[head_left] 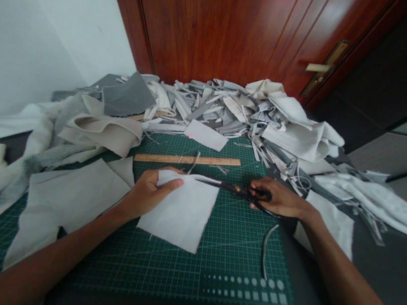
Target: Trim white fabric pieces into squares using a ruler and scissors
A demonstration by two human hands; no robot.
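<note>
My left hand (153, 188) pinches the upper left of a white fabric piece (183, 215), its thumb lying on top of the cloth. In my right hand (274, 197) are black-handled scissors (238, 190), fingers through the loops. Their blades point left and lie along the fabric's top edge, where a thin strip stands apart from it. Beneath the piece is a green cutting mat (236, 247) with a printed grid. Just beyond the fabric rests a wooden ruler (217, 162).
Scrap strips (210, 103) are heaped along the back before a wooden door (219, 29). Beige folded cloth (104, 132) and pale fabric sheets (74, 190) lie at left. A white rectangle (205, 135) sits beyond the ruler; a grey strip (264, 250) curves at the mat's right.
</note>
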